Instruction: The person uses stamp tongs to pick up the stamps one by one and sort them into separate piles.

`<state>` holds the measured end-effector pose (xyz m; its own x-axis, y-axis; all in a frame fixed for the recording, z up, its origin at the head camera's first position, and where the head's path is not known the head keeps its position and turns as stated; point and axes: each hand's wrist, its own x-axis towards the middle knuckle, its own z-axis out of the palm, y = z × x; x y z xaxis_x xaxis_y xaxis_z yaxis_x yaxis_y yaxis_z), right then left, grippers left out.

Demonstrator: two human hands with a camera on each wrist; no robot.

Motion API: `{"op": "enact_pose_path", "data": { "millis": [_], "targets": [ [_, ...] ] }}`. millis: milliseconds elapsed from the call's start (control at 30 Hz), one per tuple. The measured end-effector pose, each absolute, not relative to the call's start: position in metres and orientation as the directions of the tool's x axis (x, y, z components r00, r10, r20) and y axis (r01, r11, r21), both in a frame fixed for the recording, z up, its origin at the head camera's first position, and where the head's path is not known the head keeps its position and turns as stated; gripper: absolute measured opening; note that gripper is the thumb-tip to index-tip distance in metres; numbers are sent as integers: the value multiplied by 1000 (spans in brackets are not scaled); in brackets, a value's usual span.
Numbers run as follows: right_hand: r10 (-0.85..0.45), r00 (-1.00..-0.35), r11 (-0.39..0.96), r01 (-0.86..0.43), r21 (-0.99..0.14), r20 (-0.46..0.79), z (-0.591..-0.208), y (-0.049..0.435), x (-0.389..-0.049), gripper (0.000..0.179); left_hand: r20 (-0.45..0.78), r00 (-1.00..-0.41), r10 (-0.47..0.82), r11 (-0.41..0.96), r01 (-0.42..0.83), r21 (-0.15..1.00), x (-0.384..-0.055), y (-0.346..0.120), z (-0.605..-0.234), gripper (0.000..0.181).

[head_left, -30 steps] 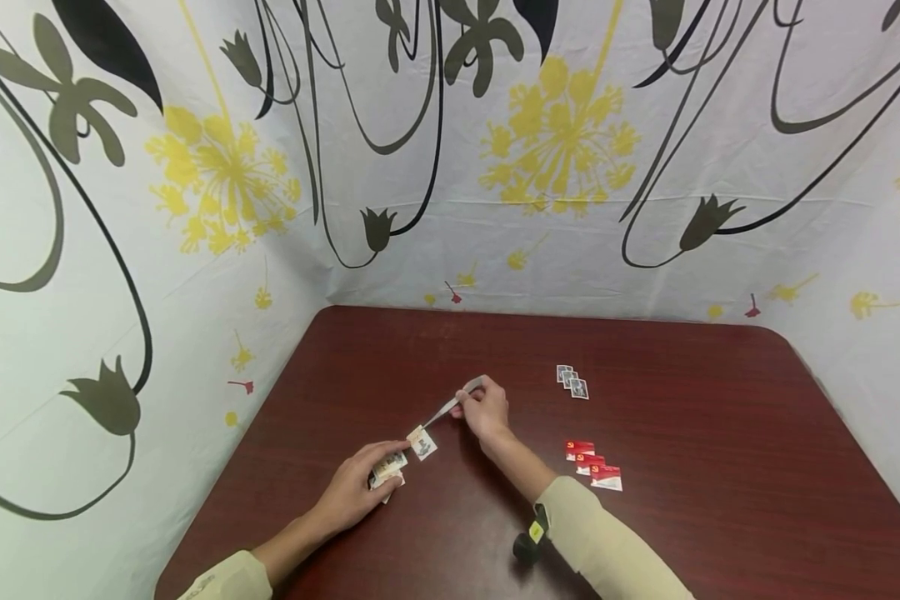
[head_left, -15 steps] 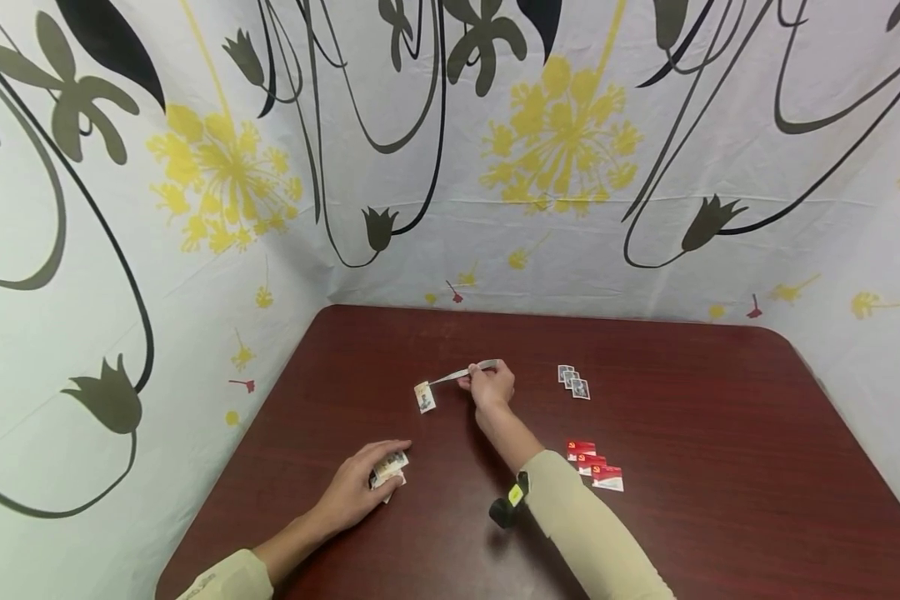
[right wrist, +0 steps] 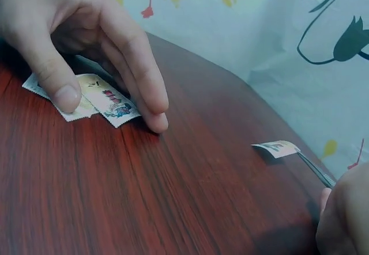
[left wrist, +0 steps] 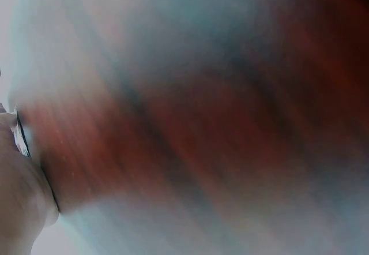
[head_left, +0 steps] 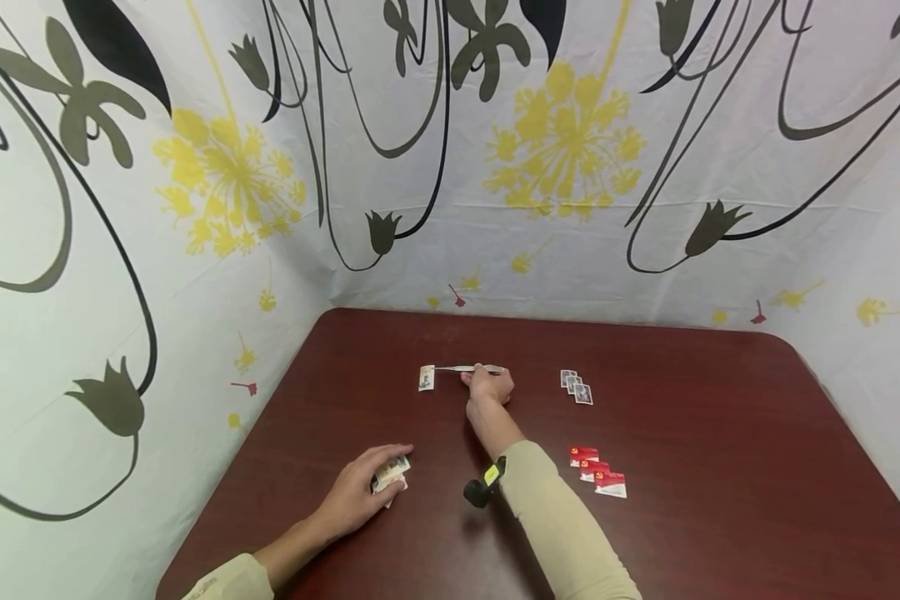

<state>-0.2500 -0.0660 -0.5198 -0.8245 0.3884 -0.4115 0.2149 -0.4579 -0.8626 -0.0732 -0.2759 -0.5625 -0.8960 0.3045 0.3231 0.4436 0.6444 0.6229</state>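
In the head view my right hand (head_left: 490, 386) grips a pair of tweezers (head_left: 453, 368). A postage stamp (head_left: 427, 378) hangs at their tips, held by one edge over the far part of the table. The right wrist view shows that stamp (right wrist: 278, 148) slightly curved, with a shadow near it. My left hand (head_left: 356, 492) rests at the left front around several overlapping stamps (head_left: 392, 472). Its thumb lies on them; the other fingers extend past them, as the right wrist view shows on the picture stamps (right wrist: 112, 104). The left wrist view is mostly blurred.
On the dark red table (head_left: 705, 400), overlapping grey stamps (head_left: 576, 387) lie at the back right. Nearer stands a stepped row of red-and-white stamps (head_left: 598, 473). A patterned cloth (head_left: 450, 167) hangs behind the table and along its left side.
My right hand has carried the stamp in the tweezers away from the left hand toward the back of the table. The left hand has stayed on the stamps.
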Motion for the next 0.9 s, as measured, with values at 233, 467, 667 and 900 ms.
{"op": "enact_pose_path", "data": {
  "millis": [233,467,667,900],
  "targets": [
    [410,-811,-460,211,-863,-417,-519,-73,-253,25,339,-889,309,645,457,612,-74,-274,-562,57],
    [439,-815,-362,224,-905,-378,-520,-73,-252,25,327,-893,310,638,450,625,-73,-273,-559,56],
    [443,-832,-281,226,-933,-334,-520,-70,-251,24,321,-895,308,639,445,627,-73,-274,-559,57],
    [442,-840,-246,223,-943,-314,-522,-71,-250,9,329,-890,315,635,456,624,-73,-275,-560,57]
  ]
}}
